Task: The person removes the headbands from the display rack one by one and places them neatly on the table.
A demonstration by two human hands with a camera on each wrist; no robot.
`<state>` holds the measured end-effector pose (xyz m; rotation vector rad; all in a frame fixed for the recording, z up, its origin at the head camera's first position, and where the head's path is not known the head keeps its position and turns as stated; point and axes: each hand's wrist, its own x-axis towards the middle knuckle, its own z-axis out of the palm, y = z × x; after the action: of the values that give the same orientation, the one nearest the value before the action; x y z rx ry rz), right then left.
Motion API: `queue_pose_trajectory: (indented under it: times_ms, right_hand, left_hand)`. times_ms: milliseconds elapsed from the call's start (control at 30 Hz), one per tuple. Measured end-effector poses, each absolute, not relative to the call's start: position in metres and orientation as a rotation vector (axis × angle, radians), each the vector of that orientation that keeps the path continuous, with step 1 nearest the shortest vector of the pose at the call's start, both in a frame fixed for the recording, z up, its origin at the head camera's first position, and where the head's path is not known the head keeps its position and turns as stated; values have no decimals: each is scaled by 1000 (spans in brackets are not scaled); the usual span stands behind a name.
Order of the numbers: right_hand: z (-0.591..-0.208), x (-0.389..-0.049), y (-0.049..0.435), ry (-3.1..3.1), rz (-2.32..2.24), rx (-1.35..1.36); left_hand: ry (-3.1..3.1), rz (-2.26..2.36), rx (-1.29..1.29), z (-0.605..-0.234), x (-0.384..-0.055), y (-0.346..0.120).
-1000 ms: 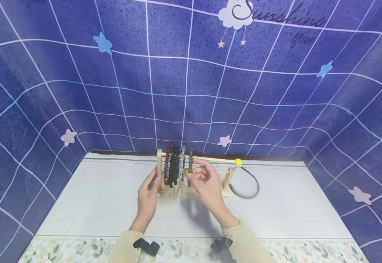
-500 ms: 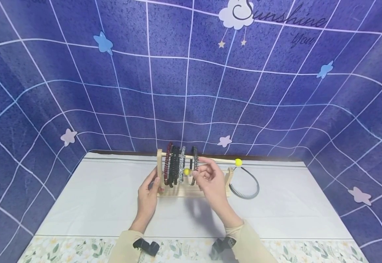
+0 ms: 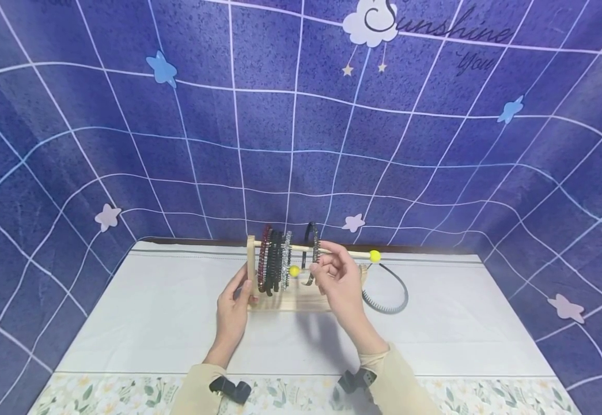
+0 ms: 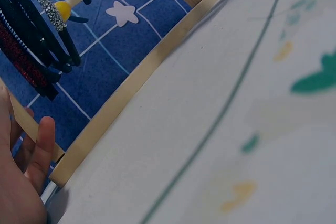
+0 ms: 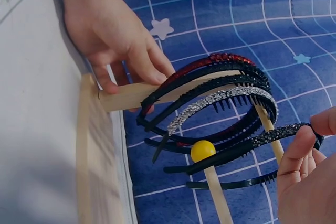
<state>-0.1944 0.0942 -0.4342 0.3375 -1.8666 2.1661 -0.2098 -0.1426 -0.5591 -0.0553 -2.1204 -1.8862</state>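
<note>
A wooden rack (image 3: 290, 302) carries several toothed headbands on its upper rod. My left hand (image 3: 233, 308) grips the left upright post (image 3: 251, 265), thumb in front, fingers partly hidden behind. Close to that post hang a red glitter headband (image 3: 264, 259), black ones (image 3: 276, 262) and a silver sparkly one (image 5: 210, 98). To their right, my right hand (image 3: 342, 282) pinches a black headband with dark glitter (image 5: 273, 135) between thumb and fingers, around the upper rod. A yellow ball (image 5: 203, 151) caps the lower rod; another yellow ball (image 3: 375, 256) ends the upper rod.
A dark grey toothed headband (image 3: 386, 308) sits by the rack's right end. The rack stands on a white cloth (image 3: 140, 323) with a floral front border (image 3: 280, 395). Behind rises a blue curtain (image 3: 202, 155) with grid lines and stars.
My right hand has moved right along the upper rod with the black glitter headband, away from the other headbands. The left hand stays on the post.
</note>
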Motion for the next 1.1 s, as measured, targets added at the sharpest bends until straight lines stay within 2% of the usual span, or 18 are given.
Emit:
queue_pose_trajectory:
  times_ms: [1100]
  right_hand:
    - [-414,-191,104,-1769,2188,393]
  left_hand:
    - [-2113,-1882,-49,-559,-210,-142]
